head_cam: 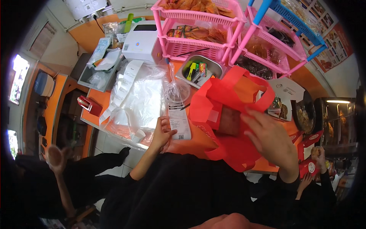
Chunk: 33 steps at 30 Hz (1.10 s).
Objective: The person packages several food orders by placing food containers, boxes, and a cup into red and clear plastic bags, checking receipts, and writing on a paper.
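My left hand (163, 131) is loosely curled at the left edge of a printed receipt (180, 123), its thumb over the paper. A red non-woven bag (201, 100) with looped handles stands on the orange table before me. Inside its mouth a brown, box-like surface (230, 121) shows; the rest of the contents is hidden. My right hand (267, 136), slightly blurred, is over the right side of the bag with fingers apart, and grips nothing that I can see. A black pen (185, 107) lies across the receipt's top right edge.
Clear plastic bags (143, 103) and a paper strip (125, 83) lie left. Behind are a steel tray (221, 70) of markers, a white printer (143, 43) and pink racks (197, 41). A co-worker's hands (306, 181) hold a red box at right; another person (57, 163) is left.
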Tool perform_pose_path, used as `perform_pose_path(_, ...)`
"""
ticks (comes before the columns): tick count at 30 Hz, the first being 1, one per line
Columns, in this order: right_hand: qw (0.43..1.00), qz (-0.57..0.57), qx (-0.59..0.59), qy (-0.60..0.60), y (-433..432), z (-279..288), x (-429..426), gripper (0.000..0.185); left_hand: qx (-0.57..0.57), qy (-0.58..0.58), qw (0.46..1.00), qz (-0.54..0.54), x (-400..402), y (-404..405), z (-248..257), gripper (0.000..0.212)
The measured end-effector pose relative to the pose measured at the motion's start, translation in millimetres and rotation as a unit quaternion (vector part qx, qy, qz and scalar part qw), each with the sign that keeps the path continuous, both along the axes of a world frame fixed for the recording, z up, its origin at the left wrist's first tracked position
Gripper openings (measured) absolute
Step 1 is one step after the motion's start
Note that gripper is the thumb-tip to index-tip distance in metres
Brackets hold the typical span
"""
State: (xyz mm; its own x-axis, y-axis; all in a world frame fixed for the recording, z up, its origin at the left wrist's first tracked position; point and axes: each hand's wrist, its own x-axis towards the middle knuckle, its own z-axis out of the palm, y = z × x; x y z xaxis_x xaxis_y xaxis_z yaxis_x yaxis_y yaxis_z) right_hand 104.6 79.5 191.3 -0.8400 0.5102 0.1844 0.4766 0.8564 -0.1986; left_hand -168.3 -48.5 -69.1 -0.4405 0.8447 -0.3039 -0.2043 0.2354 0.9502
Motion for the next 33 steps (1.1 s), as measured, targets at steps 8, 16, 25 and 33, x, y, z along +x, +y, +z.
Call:
perform_pose_path(8,0.932,0.012,-0.361,0.016,-7,46,-34,0.045,0.214,-0.095,0.966,-0.106,-5,-37,162,0.06)
perform_pose_path(16,0.727,0.147,-0.596,0.306,4,22,-48,0.042,0.467,0.229,0.845,-0.123,26,6,211,0.085)
perform_pose_path(25,0.911,-0.049,-0.262,-0.316,74,-69,-21,0.047,0.328,0.356,0.822,-0.3,21,62,196,0.085)
perform_pose_path(33,0.939,-0.036,-0.182,-0.288,85,-105,-52,0.051,0.226,0.478,0.775,-0.347,30,81,153,0.132)
